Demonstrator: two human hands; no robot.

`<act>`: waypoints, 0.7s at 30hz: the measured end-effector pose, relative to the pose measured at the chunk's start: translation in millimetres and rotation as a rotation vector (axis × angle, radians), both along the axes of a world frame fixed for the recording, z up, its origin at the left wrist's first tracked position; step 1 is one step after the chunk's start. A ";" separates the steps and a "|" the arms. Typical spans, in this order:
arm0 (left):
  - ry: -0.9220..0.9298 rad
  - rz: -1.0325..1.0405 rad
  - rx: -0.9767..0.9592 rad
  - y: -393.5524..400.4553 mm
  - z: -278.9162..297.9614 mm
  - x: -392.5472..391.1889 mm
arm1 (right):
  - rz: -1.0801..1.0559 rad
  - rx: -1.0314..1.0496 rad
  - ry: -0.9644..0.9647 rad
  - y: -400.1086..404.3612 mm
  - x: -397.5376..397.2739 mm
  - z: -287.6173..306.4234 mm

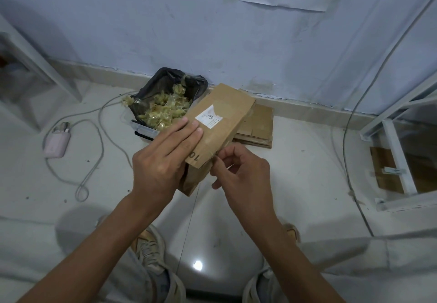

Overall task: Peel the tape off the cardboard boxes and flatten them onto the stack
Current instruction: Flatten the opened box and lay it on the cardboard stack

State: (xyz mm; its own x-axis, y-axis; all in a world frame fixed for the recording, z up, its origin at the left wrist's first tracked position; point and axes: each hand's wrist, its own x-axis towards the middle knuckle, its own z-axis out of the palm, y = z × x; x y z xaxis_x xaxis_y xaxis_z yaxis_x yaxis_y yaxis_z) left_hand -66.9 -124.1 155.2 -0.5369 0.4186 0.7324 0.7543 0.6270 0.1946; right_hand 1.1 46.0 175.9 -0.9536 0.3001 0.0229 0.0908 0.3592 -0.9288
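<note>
A small brown cardboard box (227, 111) with a torn white label is held up in front of me, tilted, over the floor. My left hand (163, 158) grips its near left side, fingers spread over the top face. My right hand (238, 170) pinches at the box's near right corner, where clear tape (216, 155) runs along the edge. Behind the box, a stack of flattened cardboard (257, 127) lies on the floor by the wall.
A bin lined with a black bag (165, 99) holds crumpled peeled tape, left of the stack. A pink charger (56, 142) and cables lie at left. White metal frames stand at left and right. My feet show at the bottom.
</note>
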 end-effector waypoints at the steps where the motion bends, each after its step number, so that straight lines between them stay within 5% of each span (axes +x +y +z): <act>1: -0.017 -0.002 0.015 1.6 -1.3 1.6 | -0.009 0.010 0.017 -1.3 0.5 0.2; 10: -0.246 -0.008 0.173 2.5 -7.4 2.6 | -0.024 0.075 0.115 15.1 -2.5 15.1; 15: -0.241 -0.026 0.199 -10.3 -2.2 -10.9 | -0.192 -0.167 0.118 61.0 -12.9 27.8; 21: -0.221 -0.069 0.103 -9.3 -7.2 -12.6 | -0.078 -0.608 0.022 58.7 -14.6 25.0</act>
